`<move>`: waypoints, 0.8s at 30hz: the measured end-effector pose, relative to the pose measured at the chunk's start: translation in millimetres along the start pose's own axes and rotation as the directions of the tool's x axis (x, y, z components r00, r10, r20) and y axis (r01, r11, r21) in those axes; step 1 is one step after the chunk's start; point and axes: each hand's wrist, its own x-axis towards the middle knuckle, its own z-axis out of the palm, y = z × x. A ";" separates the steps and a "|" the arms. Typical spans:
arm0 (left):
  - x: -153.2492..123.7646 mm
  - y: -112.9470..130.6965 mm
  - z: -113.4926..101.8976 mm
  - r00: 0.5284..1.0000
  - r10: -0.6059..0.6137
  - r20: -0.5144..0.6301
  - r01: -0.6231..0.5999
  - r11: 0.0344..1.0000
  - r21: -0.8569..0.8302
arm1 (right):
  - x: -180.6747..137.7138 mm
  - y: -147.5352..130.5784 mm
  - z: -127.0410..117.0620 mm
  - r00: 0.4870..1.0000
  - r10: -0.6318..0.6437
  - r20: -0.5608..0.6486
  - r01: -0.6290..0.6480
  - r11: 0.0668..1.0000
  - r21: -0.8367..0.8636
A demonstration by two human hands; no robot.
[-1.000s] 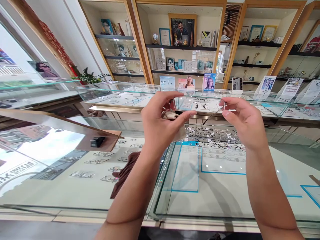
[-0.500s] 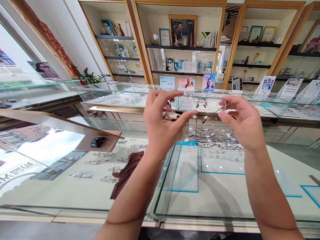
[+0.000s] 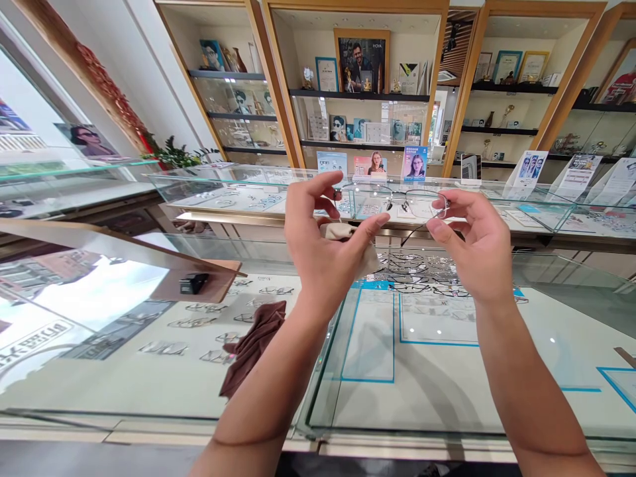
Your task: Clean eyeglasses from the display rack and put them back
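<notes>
A pair of thin-rimmed eyeglasses (image 3: pixel 420 204) is held up above the glass counter, one dark temple hanging down. My right hand (image 3: pixel 479 242) pinches it at the right end, between thumb and fingers. My left hand (image 3: pixel 322 248) is at the other lens, its thumb and index finger spread apart. A beige cloth (image 3: pixel 339 230) is tucked in the curled lower fingers of that hand. Whether those fingers also touch the left end of the eyeglasses, I cannot tell.
Below is a glass display counter (image 3: pixel 368 411) with several rows of eyeglasses (image 3: pixel 412 271). A brown cloth (image 3: pixel 256 344) lies on the left part, near a wooden board (image 3: pixel 189 265) bearing a small black object (image 3: pixel 193 283). Another glass counter (image 3: pixel 238 202) stands beyond.
My left index finger has drawn back to the left, so more of the left lens shows. The right hand and eyeglasses have shifted slightly left.
</notes>
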 end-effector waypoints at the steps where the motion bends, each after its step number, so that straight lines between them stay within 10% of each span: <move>1: -1.7 -0.8 1.9 1.000 -0.006 -0.023 0.006 1.000 -0.011 | -0.1 0.0 0.6 1.000 0.004 -0.003 -0.004 1.000 0.002; 14: -8.8 -1.9 10.1 0.994 0.032 -0.106 -0.032 0.999 0.000 | -0.5 6.4 6.7 1.000 0.003 -0.017 -0.004 1.000 -0.005; 24: -9.4 -22.0 24.6 0.992 -0.130 -0.001 0.127 0.974 -0.189 | -10.1 -10.2 10.1 0.941 -0.306 -0.145 0.228 0.889 -0.398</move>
